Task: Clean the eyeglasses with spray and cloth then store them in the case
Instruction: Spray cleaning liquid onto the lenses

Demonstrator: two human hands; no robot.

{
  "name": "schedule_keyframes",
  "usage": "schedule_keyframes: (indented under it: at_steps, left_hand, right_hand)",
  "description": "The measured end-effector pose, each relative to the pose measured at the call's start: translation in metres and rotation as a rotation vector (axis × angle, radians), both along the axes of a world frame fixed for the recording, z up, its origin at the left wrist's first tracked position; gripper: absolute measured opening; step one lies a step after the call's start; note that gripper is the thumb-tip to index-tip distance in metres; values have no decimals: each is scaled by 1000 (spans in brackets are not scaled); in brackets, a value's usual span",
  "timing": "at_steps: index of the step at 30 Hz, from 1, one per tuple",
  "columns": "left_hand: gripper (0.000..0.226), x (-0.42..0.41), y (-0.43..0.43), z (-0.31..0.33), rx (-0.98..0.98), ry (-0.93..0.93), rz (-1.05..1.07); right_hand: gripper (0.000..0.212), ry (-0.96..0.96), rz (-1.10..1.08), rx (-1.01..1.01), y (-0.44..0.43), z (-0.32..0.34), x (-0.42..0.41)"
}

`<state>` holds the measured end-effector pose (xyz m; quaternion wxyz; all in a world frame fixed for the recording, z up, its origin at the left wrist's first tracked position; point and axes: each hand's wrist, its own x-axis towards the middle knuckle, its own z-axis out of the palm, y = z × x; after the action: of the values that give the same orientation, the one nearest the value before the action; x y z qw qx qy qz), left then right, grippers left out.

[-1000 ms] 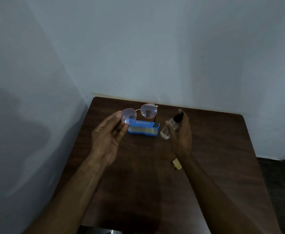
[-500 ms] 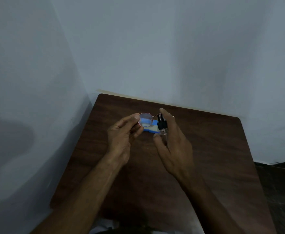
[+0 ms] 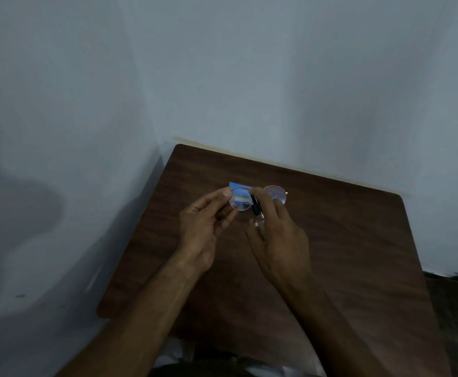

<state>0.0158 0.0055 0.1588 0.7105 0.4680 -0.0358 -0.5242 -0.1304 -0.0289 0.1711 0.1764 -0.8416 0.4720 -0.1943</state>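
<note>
Round eyeglasses point(image 3: 240, 203) with a thin pink frame are held up over the dark wooden table point(image 3: 344, 240). My left hand point(image 3: 203, 229) pinches the outer edge of their left lens. My right hand point(image 3: 276, 238) grips a small clear spray bottle point(image 3: 257, 213) with a black top, its nozzle right beside that left lens. A blue glasses case point(image 3: 238, 185) lies on the table behind the glasses, mostly hidden and partly seen through the lens. No cloth is visible.
The table stands in a corner, with pale walls point(image 3: 59, 159) close on the left and behind. Dark floor point(image 3: 456, 295) shows past the table's right edge. Something pale point(image 3: 173, 355) lies below the table's near edge.
Both hands came together: the spray bottle moved left up to the glasses. The right lens now shows past my right hand. The small tan object seen a second ago is out of sight.
</note>
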Motion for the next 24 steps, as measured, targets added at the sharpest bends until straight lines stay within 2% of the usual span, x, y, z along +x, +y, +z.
schedule_keyframes:
  at_steps: [10, 15, 19, 24]
  left_hand:
    - [14, 6, 6, -1, 7, -10, 4]
    - [16, 6, 9, -1, 5, -22, -2]
    - [18, 4, 10, -1, 6, -3, 1]
    - [19, 3, 12, -2, -3, 12, -6]
  right_hand:
    - [62, -14, 4, 54, 5, -3, 10]
    - [66, -109, -6, 82, 6, 1, 13]
    - [61, -31, 5, 30, 9, 2, 12]
    - [60, -85, -4, 40, 14, -1, 9]
